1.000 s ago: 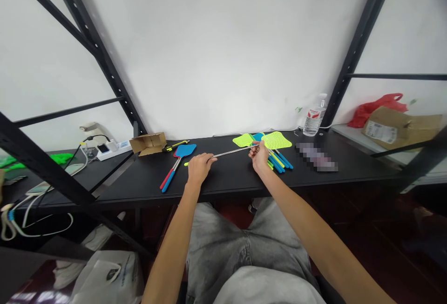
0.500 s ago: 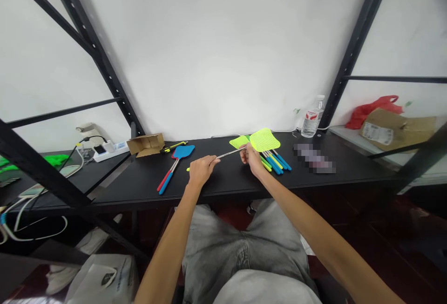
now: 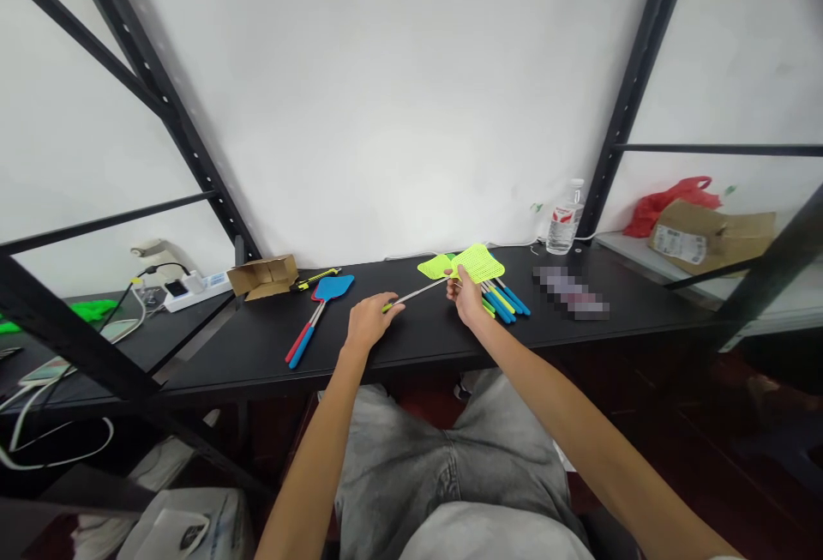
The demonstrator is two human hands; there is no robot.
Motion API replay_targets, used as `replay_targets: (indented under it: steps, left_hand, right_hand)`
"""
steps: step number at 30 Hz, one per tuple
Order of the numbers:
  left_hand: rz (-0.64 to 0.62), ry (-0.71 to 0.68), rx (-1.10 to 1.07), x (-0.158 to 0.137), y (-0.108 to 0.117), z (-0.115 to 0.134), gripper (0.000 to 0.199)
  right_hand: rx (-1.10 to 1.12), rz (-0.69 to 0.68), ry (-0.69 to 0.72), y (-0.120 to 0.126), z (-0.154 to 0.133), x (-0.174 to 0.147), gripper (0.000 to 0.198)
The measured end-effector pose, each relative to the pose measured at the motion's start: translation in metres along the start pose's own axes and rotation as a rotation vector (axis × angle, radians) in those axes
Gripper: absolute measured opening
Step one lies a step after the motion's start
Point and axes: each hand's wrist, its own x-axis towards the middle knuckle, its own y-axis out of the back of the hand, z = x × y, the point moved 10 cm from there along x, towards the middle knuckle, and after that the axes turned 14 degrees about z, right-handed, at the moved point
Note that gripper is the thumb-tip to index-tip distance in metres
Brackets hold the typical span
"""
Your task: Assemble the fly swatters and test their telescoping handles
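A yellow-green fly swatter [image 3: 479,263] with a thin metal shaft spans both my hands above the black tabletop. My right hand [image 3: 465,298] is closed, pinching it where the shaft meets the mesh head. Around the grip at the other end, my left hand [image 3: 371,320] is closed, with a bit of yellow showing by the thumb. Behind and below my right hand lies a bunch of several swatters with blue and yellow-green handles [image 3: 507,307]; another yellow-green head [image 3: 435,267] pokes out there. Left of my hands lie a blue swatter [image 3: 335,287] and a red-handled one [image 3: 297,342] partly beneath it.
An open cardboard box [image 3: 265,277] and a yellow-black box cutter [image 3: 316,279] sit at the back left, near a power strip [image 3: 199,292]. A water bottle [image 3: 566,219] stands at the back right, near a blurred-out item [image 3: 571,292]. Black frame posts [image 3: 636,88] rise at both sides.
My left hand has shifted along the swatter: the yellow grip stuck out left of it before and now shows by the thumb. The view has turned slightly.
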Motion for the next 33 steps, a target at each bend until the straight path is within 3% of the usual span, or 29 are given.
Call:
replay_targets:
  steps: [6, 12, 30, 33]
  left_hand:
    - [0.028, 0.041, 0.007, 0.0, 0.003, -0.007, 0.033]
    - [0.051, 0.034, -0.053, -0.001, 0.008, -0.011, 0.032]
    - [0.0, 0.025, -0.08, -0.004, 0.011, 0.0, 0.038]
    - [-0.016, 0.018, -0.115, -0.003, 0.007, 0.007, 0.039]
  right_hand:
    - [0.035, 0.068, 0.019, 0.007, -0.008, 0.0, 0.051]
    - [-0.078, -0.073, 0.086, -0.005, -0.008, -0.008, 0.047]
    - [-0.217, -0.295, 0.058, -0.02, 0.0, -0.02, 0.054]
    - [-0.284, -0.39, 0.051, -0.03, 0.002, -0.029, 0.054]
